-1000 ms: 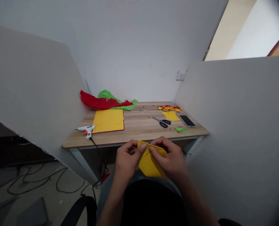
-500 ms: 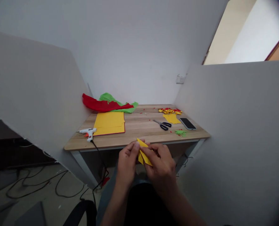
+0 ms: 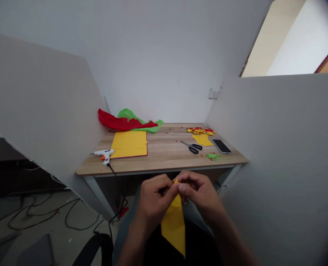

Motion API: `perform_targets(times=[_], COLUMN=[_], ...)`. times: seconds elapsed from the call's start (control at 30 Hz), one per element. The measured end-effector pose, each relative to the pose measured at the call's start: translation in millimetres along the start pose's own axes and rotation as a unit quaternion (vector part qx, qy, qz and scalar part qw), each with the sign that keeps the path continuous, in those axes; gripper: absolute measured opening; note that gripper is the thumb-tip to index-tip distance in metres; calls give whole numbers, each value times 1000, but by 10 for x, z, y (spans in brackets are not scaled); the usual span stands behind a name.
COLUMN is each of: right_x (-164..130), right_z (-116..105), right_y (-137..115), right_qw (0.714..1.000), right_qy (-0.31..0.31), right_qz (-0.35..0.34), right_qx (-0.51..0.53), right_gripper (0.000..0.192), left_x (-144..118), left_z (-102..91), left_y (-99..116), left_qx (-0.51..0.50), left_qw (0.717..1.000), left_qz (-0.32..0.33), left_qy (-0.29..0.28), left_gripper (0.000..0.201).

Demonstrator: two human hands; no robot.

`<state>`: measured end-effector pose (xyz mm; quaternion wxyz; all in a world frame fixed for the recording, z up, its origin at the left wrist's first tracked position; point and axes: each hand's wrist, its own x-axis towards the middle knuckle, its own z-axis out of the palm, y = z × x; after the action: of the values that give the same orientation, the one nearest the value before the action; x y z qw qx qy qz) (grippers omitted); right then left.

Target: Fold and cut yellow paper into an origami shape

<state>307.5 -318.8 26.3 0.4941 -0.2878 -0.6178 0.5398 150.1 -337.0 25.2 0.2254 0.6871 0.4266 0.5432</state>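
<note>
Both hands pinch the upper tip of a folded piece of yellow paper [image 3: 175,221] in front of the table's near edge, over my lap. My left hand [image 3: 155,197] has its thumb and bent fingers closed on the tip from the left. From the right, my right hand [image 3: 198,194] closes its thumb and forefinger on the same tip. The rest of the paper hangs down between my wrists and narrows to a point at the bottom. Some of the fingertips are hidden behind the paper and the thumbs.
On the wooden table [image 3: 164,160] lie a white glue gun [image 3: 105,155], yellow sheets [image 3: 129,142], red cloth-like material [image 3: 122,122], green material [image 3: 153,129], dark-handled scissors [image 3: 194,147], a phone [image 3: 221,146], green scraps [image 3: 213,156] and red-yellow cut pieces [image 3: 200,130]. Partitions stand on both sides.
The yellow paper has been turned and now hangs down, longer in view. Both hands have come together at its upper tip, slightly lower and to the right.
</note>
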Motion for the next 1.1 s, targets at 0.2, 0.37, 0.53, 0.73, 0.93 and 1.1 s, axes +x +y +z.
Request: perform_targets(times=[0.2,0.37,0.53,0.73,0.93,1.1], right_x=[-10,-10,-14,1,43,69], right_z=[-47,-67,-74,-71,-51,-3], right_y=[-9,-99,-84,-108,-111,-66], right_qw=[993,999,997,984,992,996], right_qy=[-52,-33,53,103,94,64], right_qz=[26,31,-35,-83,-59,-2], right_qx=[99,24,-44,-117,-61,-56], right_gripper=[20,21,25,28,30,33], left_x=[-35,-56,-43,2,74,89], left_z=[-62,-56,-33,-43,8,85], left_y=[112,129,137,178,136,70], left_qx=[66,55,16,-73,-174,-225], left_qw=[995,996,996,977,964,952], left_qz=[66,59,-47,-172,-194,-208], left_qy=[-41,-41,-68,-106,-57,19], left_gripper=[24,22,13,24,27,26])
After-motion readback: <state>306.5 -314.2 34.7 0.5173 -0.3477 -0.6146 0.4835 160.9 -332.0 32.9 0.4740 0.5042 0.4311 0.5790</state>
